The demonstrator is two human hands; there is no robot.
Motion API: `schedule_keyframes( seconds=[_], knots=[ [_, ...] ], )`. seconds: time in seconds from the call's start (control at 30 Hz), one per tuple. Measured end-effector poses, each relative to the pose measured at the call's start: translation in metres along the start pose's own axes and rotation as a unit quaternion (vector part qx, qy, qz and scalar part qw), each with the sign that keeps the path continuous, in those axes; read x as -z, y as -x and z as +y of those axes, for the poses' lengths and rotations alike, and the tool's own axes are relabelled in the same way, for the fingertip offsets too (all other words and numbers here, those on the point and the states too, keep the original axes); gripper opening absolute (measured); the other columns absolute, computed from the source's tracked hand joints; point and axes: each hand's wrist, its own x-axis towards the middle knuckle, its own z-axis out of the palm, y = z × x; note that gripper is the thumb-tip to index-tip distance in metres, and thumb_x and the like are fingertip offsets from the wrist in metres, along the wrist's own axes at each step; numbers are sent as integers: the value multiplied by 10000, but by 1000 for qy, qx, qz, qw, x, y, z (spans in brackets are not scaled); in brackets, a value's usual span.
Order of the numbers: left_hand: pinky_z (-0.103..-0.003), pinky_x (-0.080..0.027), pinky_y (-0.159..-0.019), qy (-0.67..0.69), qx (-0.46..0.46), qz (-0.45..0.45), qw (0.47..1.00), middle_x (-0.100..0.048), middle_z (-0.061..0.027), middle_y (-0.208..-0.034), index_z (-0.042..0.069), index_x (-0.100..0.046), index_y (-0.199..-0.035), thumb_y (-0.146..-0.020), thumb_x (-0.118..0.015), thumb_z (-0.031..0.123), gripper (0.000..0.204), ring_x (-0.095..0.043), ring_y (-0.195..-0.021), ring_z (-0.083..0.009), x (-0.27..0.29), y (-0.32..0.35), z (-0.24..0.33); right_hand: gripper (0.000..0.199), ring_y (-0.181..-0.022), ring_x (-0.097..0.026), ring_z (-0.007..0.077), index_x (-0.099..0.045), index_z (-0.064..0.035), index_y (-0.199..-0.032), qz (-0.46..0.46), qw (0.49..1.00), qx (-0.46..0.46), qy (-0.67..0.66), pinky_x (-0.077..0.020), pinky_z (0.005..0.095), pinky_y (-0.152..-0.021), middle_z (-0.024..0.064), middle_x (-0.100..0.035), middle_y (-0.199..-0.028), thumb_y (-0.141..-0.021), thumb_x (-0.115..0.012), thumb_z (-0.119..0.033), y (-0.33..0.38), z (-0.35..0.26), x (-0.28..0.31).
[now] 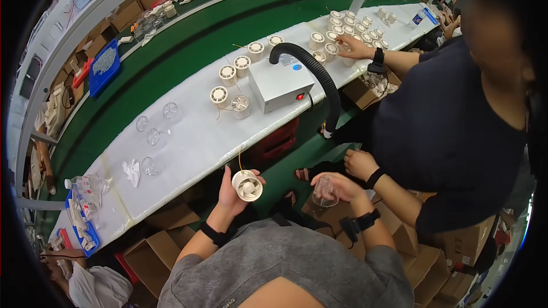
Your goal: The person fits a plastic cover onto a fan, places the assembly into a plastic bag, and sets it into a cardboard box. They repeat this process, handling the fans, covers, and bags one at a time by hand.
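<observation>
Head view: a cream round fan unit (248,186) in the left hand (229,195), a clear plastic cup-shaped cover (325,191) in the right hand (344,187).
The left hand grips the fan unit by its side, blades facing up, its thin wire pointing away toward the white-covered table (188,154) just beyond; the right hand, well apart, has its fingers curled around the cover. Ahead, between and beyond both hands, stands a grey metal box (279,86) with a black corrugated hose (325,80) arching down to the right. More clear plastic covers (153,136) lie ahead and left of the left hand. A co-worker's fist (361,165) is just beyond the right hand; the co-worker's other hand (355,48), farther ahead, touches the clustered cream fan units (337,30).
</observation>
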Motion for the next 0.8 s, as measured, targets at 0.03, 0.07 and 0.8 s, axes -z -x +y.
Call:
schedule_keyframes(
  seconds=[0.03,0.07,0.8],
  knots=[
    [-350,-452,-652,-19,2,8,1000,-556,-158,-908,52,-460,-1060,-825,-224,302,417,-554,-768,-237,5,1,-2,348,-533,-467,75,-490,-11,-1004,-9,996,0,-91,-356,169,-449,102,-571,-743,-820,-433,-299,-9,18,-1],
    [-350,-452,-652,-18,5,7,1000,-556,-158,-908,52,-460,-1060,-825,-224,302,417,-554,-768,-237,5,-2,-4,348,-533,-467,75,-490,-11,-1004,-5,996,0,-92,-356,169,-449,102,-571,-743,-820,-433,-299,-8,33,-4],
    [-231,-263,-347,108,197,146,963,-509,-117,-688,116,-511,-856,-786,-282,371,349,-378,-434,-180,37,-231,-126,558,-514,-454,187,-389,-5,-1110,249,875,260,-325,-363,248,-440,218,-480,-886,-738,-453,-416,117,103,6]
  ],
)
